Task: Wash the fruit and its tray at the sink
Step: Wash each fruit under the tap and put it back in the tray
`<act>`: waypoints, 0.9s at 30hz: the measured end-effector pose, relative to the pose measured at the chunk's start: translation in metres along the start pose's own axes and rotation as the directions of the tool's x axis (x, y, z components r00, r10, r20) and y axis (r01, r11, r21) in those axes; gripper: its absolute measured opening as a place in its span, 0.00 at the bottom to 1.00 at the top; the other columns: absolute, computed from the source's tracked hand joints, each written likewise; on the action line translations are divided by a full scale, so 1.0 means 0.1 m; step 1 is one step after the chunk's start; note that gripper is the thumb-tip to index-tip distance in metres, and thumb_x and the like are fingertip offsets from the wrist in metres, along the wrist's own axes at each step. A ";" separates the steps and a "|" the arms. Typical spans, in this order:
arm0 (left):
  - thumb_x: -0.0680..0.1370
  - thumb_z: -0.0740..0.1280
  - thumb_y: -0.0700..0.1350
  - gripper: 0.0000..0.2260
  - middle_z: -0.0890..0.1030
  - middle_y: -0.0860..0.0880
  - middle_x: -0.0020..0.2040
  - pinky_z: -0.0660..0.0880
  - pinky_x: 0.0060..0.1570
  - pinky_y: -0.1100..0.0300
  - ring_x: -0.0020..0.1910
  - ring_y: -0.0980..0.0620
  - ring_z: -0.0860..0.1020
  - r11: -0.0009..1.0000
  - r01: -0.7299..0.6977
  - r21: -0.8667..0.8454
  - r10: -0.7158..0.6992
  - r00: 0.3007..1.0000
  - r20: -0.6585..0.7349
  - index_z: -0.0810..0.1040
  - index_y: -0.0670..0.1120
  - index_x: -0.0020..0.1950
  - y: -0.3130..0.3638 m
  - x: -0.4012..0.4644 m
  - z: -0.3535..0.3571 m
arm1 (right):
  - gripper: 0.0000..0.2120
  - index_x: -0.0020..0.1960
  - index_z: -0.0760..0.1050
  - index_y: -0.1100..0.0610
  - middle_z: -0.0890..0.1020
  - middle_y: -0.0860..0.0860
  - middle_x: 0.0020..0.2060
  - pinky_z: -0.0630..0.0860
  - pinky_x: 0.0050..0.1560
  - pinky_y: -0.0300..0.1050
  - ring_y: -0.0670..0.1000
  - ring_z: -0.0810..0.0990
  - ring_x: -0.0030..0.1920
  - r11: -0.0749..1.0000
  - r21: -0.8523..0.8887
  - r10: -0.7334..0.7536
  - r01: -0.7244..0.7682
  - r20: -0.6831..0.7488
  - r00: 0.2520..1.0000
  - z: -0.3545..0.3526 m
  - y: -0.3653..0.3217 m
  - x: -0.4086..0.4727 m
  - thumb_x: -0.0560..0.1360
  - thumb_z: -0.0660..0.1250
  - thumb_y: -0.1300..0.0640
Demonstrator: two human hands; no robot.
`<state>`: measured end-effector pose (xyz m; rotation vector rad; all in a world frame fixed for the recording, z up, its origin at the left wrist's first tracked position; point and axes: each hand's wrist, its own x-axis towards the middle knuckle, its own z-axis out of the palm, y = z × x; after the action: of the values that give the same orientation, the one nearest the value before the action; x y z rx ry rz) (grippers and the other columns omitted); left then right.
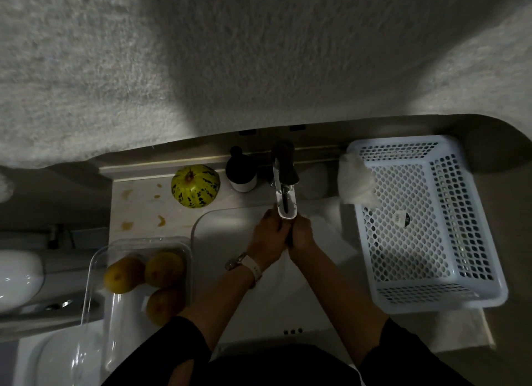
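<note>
Left hand (pixel 269 230), right hand (pixel 300 231) pressed together under faucet (pixel 285 195); grip unclear. Fruit tray (pixel 95 273) well left.

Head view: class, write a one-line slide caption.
Both hands meet under the faucet over the sink; three yellow fruits wait in a clear tray.

Tray (pixel 98 270) left of sink (pixel 218 230), basket (pixel 431 296) right

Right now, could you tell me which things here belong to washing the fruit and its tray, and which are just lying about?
Belonging to the job: clear tray, three yellow fruits in it, striped melon, faucet, sink, both hands under the spout, left hand, right hand.

Lying about: white perforated basket, cloth over its rim, dark bottle.
</note>
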<state>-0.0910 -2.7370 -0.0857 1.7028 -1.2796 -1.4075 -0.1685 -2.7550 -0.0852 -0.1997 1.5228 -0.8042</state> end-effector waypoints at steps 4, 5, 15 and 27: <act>0.84 0.56 0.49 0.12 0.81 0.46 0.48 0.77 0.43 0.56 0.46 0.49 0.80 0.955 0.208 -0.213 -0.236 0.965 -0.117 0.75 0.43 0.52 0.03 0.03 0.05 | 0.11 0.35 0.77 0.55 0.81 0.52 0.32 0.74 0.37 0.45 0.50 0.79 0.34 0.907 -0.291 -0.330 0.304 -0.047 0.943 0.08 0.05 -0.09 0.76 0.65 0.61; 0.84 0.55 0.49 0.13 0.80 0.47 0.48 0.76 0.44 0.58 0.46 0.50 0.79 0.927 0.265 -0.267 -0.296 0.952 -0.082 0.75 0.44 0.51 0.04 0.05 0.06 | 0.10 0.36 0.77 0.55 0.82 0.52 0.33 0.75 0.38 0.46 0.50 0.80 0.35 0.879 -0.331 -0.377 0.344 -0.039 0.925 0.07 0.06 -0.09 0.76 0.66 0.61; 0.81 0.52 0.62 0.27 0.71 0.50 0.25 0.65 0.24 0.65 0.22 0.55 0.69 0.613 0.643 -0.460 -0.521 0.766 0.377 0.73 0.49 0.29 0.10 0.13 -0.12 | 0.08 0.53 0.77 0.58 0.82 0.52 0.45 0.78 0.49 0.44 0.47 0.82 0.47 0.613 -0.461 -0.565 0.642 0.312 0.764 -0.13 0.10 -0.17 0.80 0.63 0.55; 0.82 0.59 0.52 0.10 0.85 0.55 0.43 0.77 0.38 0.66 0.43 0.58 0.83 0.927 0.186 -0.325 -0.165 0.982 0.092 0.79 0.55 0.48 -0.05 0.06 0.04 | 0.17 0.48 0.79 0.56 0.84 0.54 0.40 0.77 0.30 0.38 0.48 0.83 0.38 0.988 0.070 -0.132 0.137 -0.073 0.989 -0.05 0.04 -0.12 0.82 0.53 0.53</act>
<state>-0.0934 -2.7399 -0.0940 1.5787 -0.8732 -1.6860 -0.1698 -2.7440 -0.0782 -0.2233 1.5521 -0.9821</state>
